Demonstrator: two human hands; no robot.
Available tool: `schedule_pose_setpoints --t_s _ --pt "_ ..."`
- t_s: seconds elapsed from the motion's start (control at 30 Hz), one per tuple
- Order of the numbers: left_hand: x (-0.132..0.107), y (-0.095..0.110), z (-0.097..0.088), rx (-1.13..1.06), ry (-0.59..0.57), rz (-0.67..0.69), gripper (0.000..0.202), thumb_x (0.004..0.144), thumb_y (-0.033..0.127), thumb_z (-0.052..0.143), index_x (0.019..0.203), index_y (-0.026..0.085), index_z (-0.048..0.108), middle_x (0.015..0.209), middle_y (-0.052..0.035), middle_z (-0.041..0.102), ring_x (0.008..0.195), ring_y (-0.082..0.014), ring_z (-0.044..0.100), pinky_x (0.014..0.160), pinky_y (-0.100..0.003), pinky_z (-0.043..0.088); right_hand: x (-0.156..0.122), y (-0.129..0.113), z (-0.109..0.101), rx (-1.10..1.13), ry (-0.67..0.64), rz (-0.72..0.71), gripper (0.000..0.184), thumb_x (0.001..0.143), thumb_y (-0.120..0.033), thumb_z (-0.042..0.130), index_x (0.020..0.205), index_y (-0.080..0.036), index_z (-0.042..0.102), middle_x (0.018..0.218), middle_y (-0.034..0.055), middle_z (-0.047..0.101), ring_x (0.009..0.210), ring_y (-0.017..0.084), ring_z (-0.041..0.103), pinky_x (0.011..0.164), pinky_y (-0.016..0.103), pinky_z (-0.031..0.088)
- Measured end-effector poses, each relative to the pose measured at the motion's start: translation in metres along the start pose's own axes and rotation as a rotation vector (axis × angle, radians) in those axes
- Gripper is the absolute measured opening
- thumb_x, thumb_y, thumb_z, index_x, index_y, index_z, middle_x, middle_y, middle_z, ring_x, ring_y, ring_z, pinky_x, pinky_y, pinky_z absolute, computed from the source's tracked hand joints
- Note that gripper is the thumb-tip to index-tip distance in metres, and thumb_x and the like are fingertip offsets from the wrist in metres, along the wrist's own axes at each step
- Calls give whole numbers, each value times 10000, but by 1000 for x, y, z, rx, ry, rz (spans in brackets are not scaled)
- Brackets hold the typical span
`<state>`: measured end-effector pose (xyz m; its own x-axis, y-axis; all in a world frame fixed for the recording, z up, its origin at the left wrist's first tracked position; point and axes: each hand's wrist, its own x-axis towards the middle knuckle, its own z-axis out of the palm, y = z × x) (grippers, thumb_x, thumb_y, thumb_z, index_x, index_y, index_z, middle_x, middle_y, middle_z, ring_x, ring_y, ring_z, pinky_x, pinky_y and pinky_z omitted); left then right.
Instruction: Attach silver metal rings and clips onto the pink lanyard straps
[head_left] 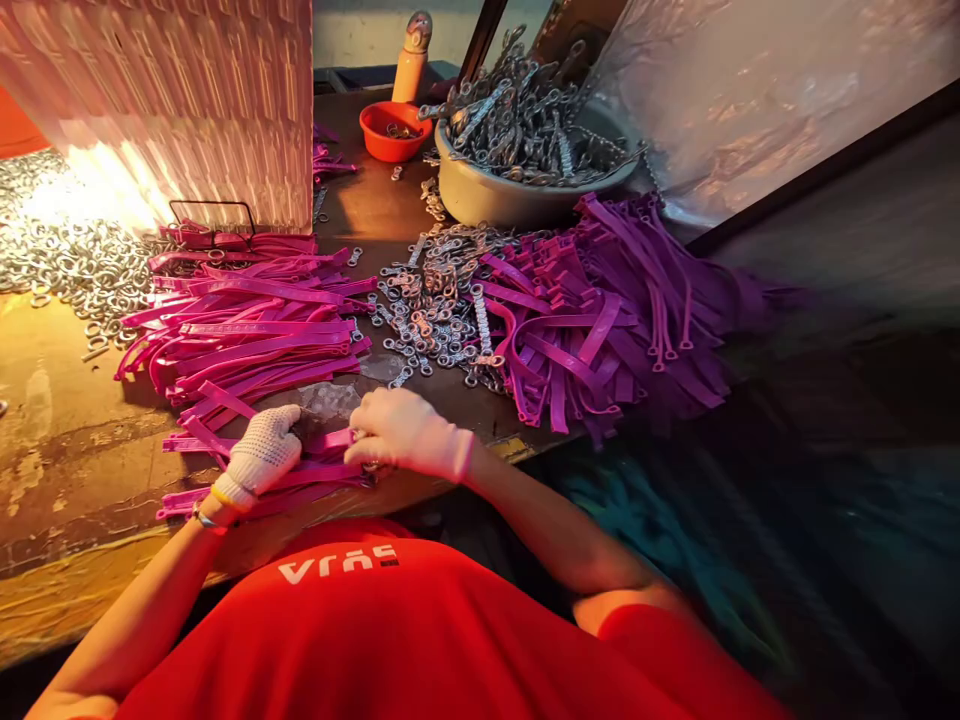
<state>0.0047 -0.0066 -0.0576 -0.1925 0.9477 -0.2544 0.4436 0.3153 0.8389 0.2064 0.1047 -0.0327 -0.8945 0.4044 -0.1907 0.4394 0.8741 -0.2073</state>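
Note:
My left hand (262,455), in a white dotted knit glove, is closed at the near edge of the table. Across from it, my right hand (405,435), in a plain pale glove, pinches the end of a magenta strap (330,441) stretched between both hands. What the left fingertips grip on that strap is partly hidden. A bit of metal seems to show at the right fingertips, too small to make out. Under and beside my hands lie more magenta straps (187,503). Just beyond them is a larger pile of magenta straps (262,330) with small end loops.
Purple straps (600,330) heap at the right table edge, beside loose metal links (435,300). Behind stand a grey basin (487,195) of metal links, a red bowl (394,145) and a bottle (412,65). Metal rings (82,250) spread left, by an upright ribbed translucent panel (187,100).

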Motion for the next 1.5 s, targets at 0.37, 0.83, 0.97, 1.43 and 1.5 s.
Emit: schedule_pose_setpoints --t_s 0.37,0.83,0.97,1.43,1.5 --pt "-16 -5 8 -746 -37 -326 575 864 675 587 963 119 690 622 -40 633 377 -101 448 354 -212 279 64 96 29 -232 266 340 380 971 -42 319 1110 -19 672 1246 243 609 1213 353 482 968 513 373" --pt "-34 20 15 -840 -59 -275 380 803 492 725 760 156 552 584 20 515 389 -56 378 351 -190 244 -13 -18 25 342 476 -17 296 1029 -242 417 1250 -177 603 1124 123 695 1032 240 643 953 376 491" --pt "-36 24 29 -775 49 -181 406 852 541 669 762 168 536 567 34 495 422 -68 407 400 -199 301 -13 -43 27 456 441 15 350 1011 -332 518 1299 -140 568 1147 140 680 1022 253 638 939 375 495" --pt "-43 24 26 -709 -127 -107 360 844 472 728 823 185 512 602 46 526 419 -68 443 396 -177 321 -13 -49 21 200 315 26 242 985 -217 456 892 -173 675 852 77 711 808 198 635 766 290 415" --pt "-37 20 31 -921 -142 -150 349 839 457 725 821 187 504 573 58 491 400 -59 403 380 -166 315 -16 -57 27 253 437 102 272 994 -238 423 965 -162 683 891 99 718 848 211 642 802 300 430"
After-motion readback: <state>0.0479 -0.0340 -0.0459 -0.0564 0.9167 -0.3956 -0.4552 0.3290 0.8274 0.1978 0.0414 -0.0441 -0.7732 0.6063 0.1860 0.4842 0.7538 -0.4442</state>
